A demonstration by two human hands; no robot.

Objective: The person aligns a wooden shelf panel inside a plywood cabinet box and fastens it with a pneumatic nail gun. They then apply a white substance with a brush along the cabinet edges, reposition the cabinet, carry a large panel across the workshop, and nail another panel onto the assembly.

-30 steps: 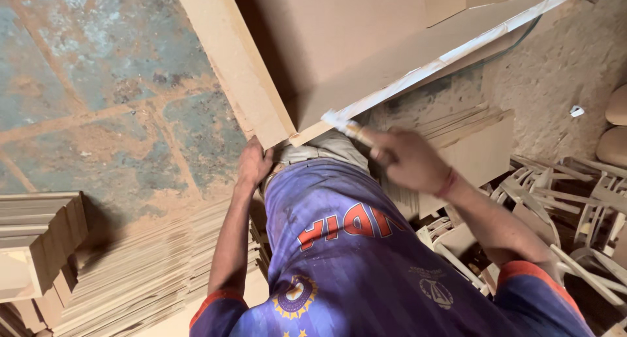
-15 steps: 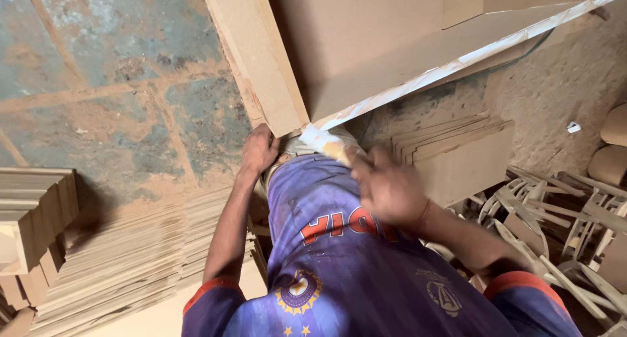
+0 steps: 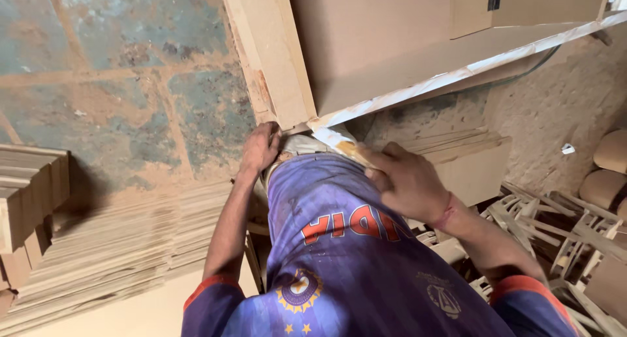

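Note:
A large tan wooden board (image 3: 366,56) leans toward my waist, its thick edge (image 3: 274,63) facing left. A white strip (image 3: 457,76) runs along its lower edge up to the right. My left hand (image 3: 259,147) is curled on the board's bottom corner, against my purple shirt (image 3: 339,258). My right hand (image 3: 408,183) rests on the shirt just right of that corner, fingers bent beside the loose, pale end of the strip (image 3: 339,141). Whether those fingers pinch the strip is hidden.
A low stack of thin wooden sheets (image 3: 111,245) lies at the left, with stacked wooden blocks (image 3: 29,193) beside it. Loose slatted wooden frames (image 3: 562,226) and rounded wooden pieces (image 3: 610,154) crowd the right. Dusty tiled floor (image 3: 117,69) lies beyond.
My right hand has come down from the white strip's end at the board's edge to my shirt. The left hand has stayed at the board's corner.

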